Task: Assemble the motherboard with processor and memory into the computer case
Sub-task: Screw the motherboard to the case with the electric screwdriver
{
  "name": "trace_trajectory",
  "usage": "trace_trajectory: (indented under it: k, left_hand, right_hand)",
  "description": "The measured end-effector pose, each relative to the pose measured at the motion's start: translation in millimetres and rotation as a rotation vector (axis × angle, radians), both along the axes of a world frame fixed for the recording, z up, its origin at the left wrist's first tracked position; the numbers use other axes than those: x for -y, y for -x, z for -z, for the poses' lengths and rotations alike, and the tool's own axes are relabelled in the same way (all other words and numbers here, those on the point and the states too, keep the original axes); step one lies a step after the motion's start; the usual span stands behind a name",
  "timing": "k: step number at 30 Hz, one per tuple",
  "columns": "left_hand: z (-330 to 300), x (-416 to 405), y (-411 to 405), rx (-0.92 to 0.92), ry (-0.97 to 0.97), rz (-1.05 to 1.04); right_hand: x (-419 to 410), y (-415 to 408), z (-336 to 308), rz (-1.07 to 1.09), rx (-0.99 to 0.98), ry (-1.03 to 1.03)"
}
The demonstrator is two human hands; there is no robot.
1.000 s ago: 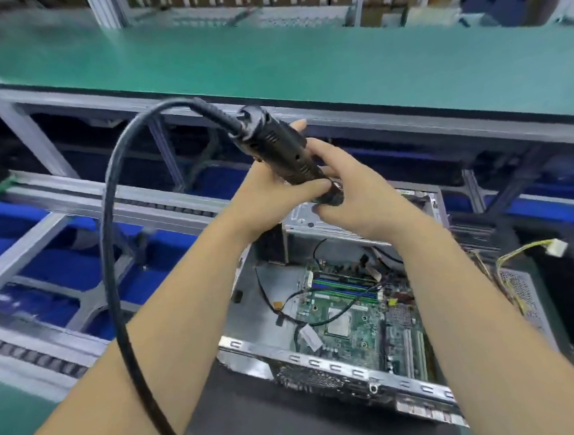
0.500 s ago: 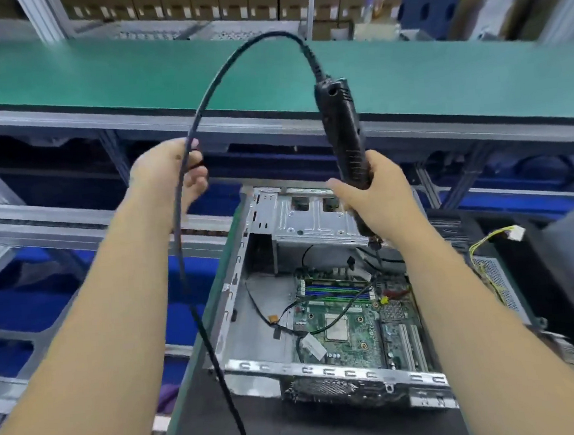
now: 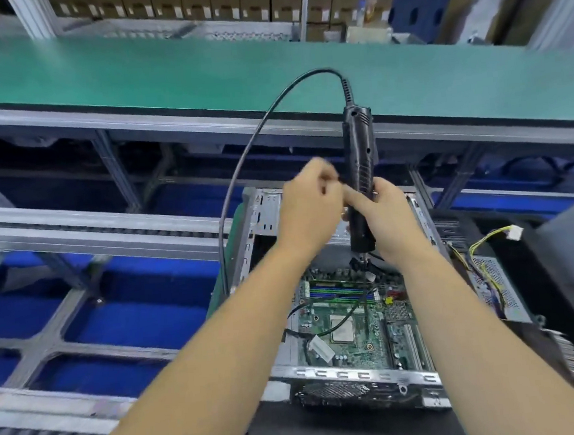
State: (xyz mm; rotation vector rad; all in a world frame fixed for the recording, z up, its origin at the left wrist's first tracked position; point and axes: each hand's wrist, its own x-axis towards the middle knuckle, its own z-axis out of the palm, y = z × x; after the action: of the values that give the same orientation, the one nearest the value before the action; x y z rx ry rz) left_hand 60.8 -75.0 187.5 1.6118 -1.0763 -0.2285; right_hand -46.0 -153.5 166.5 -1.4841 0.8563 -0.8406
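At frame centre, above motherboard [image 3: 355,318]: screwdriver [image 3: 359,177] upright, gripped by right hand [image 3: 387,218]; left hand [image 3: 307,209] beside, fingers [image 3: 327,179] curled, contents indiscernible.

No text or labels are legible

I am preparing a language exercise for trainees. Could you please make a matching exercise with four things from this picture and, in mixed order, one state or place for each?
Things:
1. electric screwdriver
2. motherboard
3. yellow-wired connector
4. left hand

States or places:
a. lying loose, right of the computer case
b. held upright by the right hand
c. fingers curled, beside the tool
d. lying inside the case

Pairs: 1-b, 2-d, 3-a, 4-c
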Motion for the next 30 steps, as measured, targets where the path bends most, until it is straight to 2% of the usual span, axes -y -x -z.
trace_trajectory:
  k: [2, 4, 6, 8, 11, 16, 25, 30]
  left_hand:
    - [44.0, 2.6, 1.5, -0.203, -0.159, 0.014]
    - [76.8, 2.6, 3.7, -0.383, -0.269, 0.120]
    - [99.2, 0.2, 5.3, -0.566, -0.315, 0.248]
    - [113.3, -4.6, 3.3, -0.674, -0.314, 0.306]
    - [123.2, -10.7, 1.4, -0.711, -0.261, 0.324]
    - [122.2, -13.3, 4.7, -0.568, -0.293, 0.396]
    - [118.7, -18.5, 8.5, -0.713, -0.232, 0.369]
    - [118.2, -18.3, 9.6, -0.726, -0.211, 0.367]
  right_hand:
    - [2.9, 4.7, 2.3, 0.013, 0.043, -0.038]
    - [7.2, 9.1, 5.1, 0.041, 0.058, -0.057]
    - [11.8, 12.3, 7.8, 0.060, 0.084, -0.095]
    - [15.8, 15.0, 10.3, 0.041, 0.170, -0.191]
    - [19.8, 18.7, 15.1, 0.018, 0.185, -0.210]
    - [19.2, 15.7, 24.5, 0.038, 0.153, -0.128]
    - [14.8, 4.3, 27.0, 0.049, 0.195, -0.124]
    - [13.0, 5.2, 28.5, 0.040, 0.216, -0.141]
